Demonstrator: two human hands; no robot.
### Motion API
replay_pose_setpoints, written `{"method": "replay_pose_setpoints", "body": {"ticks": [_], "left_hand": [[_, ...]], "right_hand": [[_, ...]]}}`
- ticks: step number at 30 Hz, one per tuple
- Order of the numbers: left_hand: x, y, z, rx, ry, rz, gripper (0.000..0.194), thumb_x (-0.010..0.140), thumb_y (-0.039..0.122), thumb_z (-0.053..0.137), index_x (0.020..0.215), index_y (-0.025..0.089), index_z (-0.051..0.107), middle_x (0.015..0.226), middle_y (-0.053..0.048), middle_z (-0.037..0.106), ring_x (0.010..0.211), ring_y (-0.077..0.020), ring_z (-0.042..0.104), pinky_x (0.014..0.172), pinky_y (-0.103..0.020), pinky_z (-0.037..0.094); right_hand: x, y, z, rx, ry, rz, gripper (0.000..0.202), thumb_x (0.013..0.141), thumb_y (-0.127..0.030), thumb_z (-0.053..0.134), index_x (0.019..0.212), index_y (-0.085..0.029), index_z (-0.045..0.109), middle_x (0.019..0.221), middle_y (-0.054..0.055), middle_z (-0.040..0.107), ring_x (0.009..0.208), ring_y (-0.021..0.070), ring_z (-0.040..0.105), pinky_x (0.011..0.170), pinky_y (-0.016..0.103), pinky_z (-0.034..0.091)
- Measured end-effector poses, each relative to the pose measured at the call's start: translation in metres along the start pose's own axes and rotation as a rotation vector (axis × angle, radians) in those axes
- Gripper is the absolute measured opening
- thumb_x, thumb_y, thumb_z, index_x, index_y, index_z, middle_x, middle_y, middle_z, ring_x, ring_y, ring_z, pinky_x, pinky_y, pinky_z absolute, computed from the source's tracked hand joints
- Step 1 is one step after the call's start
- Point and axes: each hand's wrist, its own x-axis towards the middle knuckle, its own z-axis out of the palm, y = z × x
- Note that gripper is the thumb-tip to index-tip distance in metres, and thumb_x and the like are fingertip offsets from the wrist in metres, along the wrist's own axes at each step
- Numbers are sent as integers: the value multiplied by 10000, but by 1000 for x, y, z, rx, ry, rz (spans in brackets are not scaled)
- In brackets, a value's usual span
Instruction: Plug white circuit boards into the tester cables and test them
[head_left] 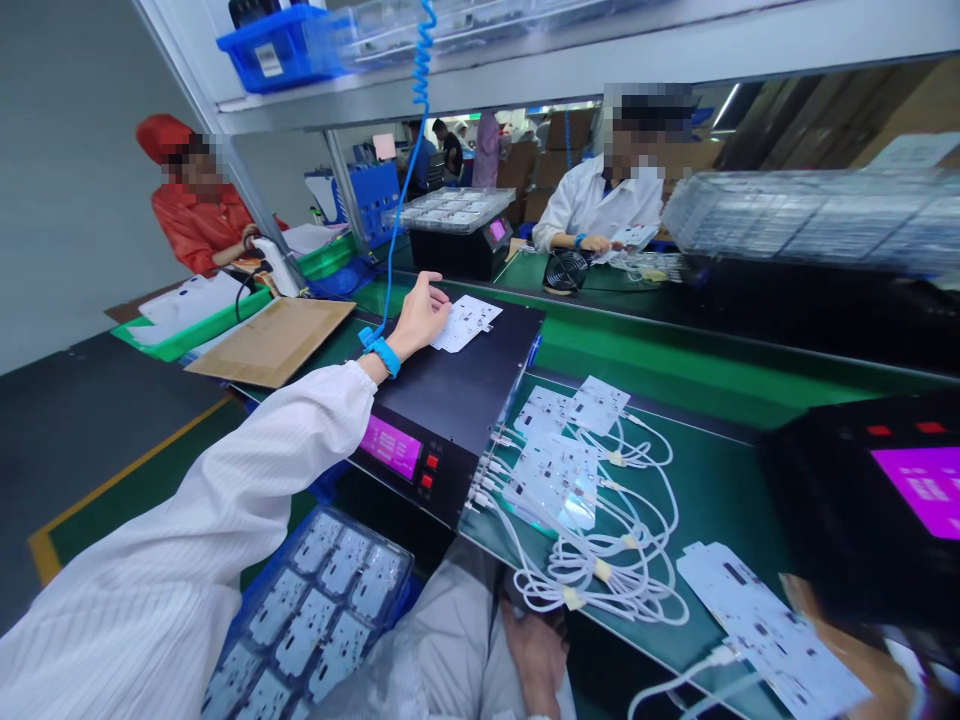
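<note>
I show the left hand [426, 308] with fingers part-curled at the near-left edge of a white circuit board [471, 322] lying on the black display unit [465, 385], its grip uncertain; the right hand [534, 650], dim by the lap, is equally unreadable. I judge the batch partway: clustered boards [555, 475] lie among white cables [615, 590] on the green worktop [709, 475], while a clear tray [407, 560] below holds more, perhaps outstanding.
</note>
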Motion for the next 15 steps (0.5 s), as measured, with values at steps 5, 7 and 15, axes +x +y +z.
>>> {"method": "replay_pose_setpoints", "body": {"ticks": [5,7,15], "left_hand": [[0,0,0,5,-1,-1,477,807,49,678,1235,189,521,956,-29,687,812,-159,667,792,-311,570],[0,0,0,7,1,1,469,811,52,675,1230,194,519,954,-26,688,816,-160,670,799,-310,569],[0,-1,0,2,6,7,462,804,58,686,1209,210,524,939,-18,687,805,-159,671,783,-305,576]], "right_hand": [[-2,-1,-2,-25,5,-4,661,925,-581,488,1251,-46,701,1256,340,667,1212,462,673,1023,550,546],[-1,0,-2,-29,-6,-4,661,928,-581,478,1261,-53,697,1275,336,666,1228,462,664,1035,553,538],[1,-1,0,10,-13,15,588,894,-582,504,1227,-141,704,1302,284,678,1248,484,636,1042,590,511]]}}
